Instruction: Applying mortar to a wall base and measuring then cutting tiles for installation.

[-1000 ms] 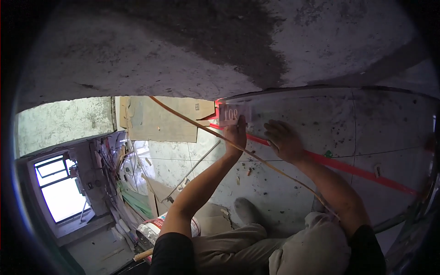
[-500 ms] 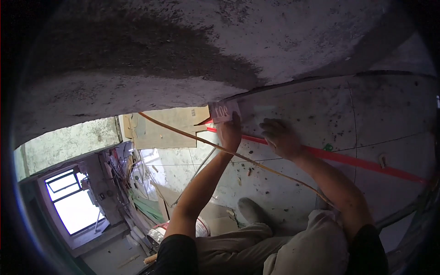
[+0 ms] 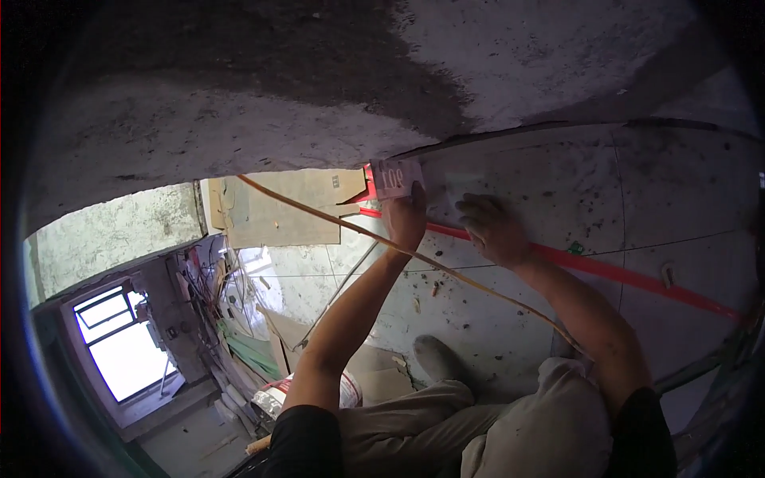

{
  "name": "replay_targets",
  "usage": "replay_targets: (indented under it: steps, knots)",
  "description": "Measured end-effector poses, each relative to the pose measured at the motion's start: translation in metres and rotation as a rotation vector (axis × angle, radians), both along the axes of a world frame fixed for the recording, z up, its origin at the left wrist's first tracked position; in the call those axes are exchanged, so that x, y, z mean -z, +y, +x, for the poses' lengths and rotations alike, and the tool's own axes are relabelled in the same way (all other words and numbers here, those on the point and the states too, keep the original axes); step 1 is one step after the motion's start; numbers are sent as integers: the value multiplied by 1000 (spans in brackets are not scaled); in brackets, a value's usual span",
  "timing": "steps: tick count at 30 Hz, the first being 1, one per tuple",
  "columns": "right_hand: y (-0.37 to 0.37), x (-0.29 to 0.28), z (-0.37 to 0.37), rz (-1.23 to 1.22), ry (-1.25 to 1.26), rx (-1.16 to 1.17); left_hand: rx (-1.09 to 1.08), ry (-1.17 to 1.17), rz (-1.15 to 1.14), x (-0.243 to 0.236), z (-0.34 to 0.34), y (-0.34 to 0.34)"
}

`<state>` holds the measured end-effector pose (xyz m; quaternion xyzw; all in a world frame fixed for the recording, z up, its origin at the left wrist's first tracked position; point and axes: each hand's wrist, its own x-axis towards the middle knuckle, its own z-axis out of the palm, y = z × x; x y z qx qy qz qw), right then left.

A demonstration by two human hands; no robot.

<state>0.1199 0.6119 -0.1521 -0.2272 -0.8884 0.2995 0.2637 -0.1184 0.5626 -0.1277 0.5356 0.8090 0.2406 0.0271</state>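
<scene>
Overhead, a small white rectangular card with red markings (image 3: 397, 177) is being pinched against the grey concrete surface (image 3: 558, 183) by the left hand (image 3: 404, 217), while the right hand (image 3: 492, 229) is resting open-fingered beside it, touching a long red strip (image 3: 637, 279), with a thin tan cord (image 3: 335, 223) crossing below.

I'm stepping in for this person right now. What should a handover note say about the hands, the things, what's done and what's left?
Left hand: pressed on the wall, fingers on a small red-and-white card at the red tape's left end.
Right hand: flat on the wall, over the tape.
Tape runs along the wall, to the right.
A thin wooden strip crosses in front of both arms.
Done: tape appears stuck down on the right.
Left: the card end is still hand-held.
</scene>
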Motion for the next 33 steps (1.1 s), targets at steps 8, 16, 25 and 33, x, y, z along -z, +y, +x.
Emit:
replay_targets:
  steps: [8, 16, 25, 33]
  knots:
    - [-1, 1, 0, -16, -25, -1, 3, -116, 32, -3, 2, 1]
    - [0, 1, -2, -79, 22, 70, 17, -87, 13, -1, 2, 5]
    - [1, -3, -6, -44, 2, 37, 2, -158, 19, -4, 3, 4]
    - [62, -32, -56, -332, 60, 271, 13, -250, -60, -4, 3, 1]
